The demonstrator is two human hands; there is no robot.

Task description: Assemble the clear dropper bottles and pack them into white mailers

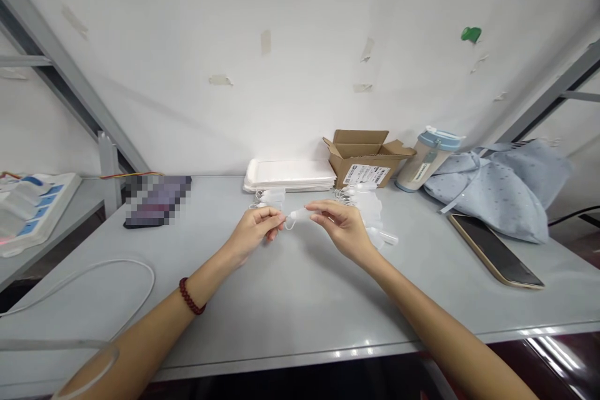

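Above the middle of the grey table, my right hand (pixel 341 225) grips the body of a small whitish plastic piece with a tapered end and a thin loop (pixel 297 215). Its exact kind I cannot make out. At the tapered end, my left hand (pixel 259 229) pinches the tip or the loop between thumb and fingers. Similar pieces with thin loops lie in a small pile (pixel 273 195) behind my left hand. A larger pile (pixel 368 201) sits behind my right hand, partly hidden by it. One clear tube-like piece (pixel 388 237) sticks out on the right.
White trays (pixel 295 175) are stacked against the wall, beside an open cardboard box (pixel 365 159). A blue-lidded cup (pixel 427 159), a light blue cloth bag (pixel 497 190) and a phone (pixel 495 251) stand or lie rightward. On the left are a blurred dark packet (pixel 159 201) and a white cable (pixel 152 278).
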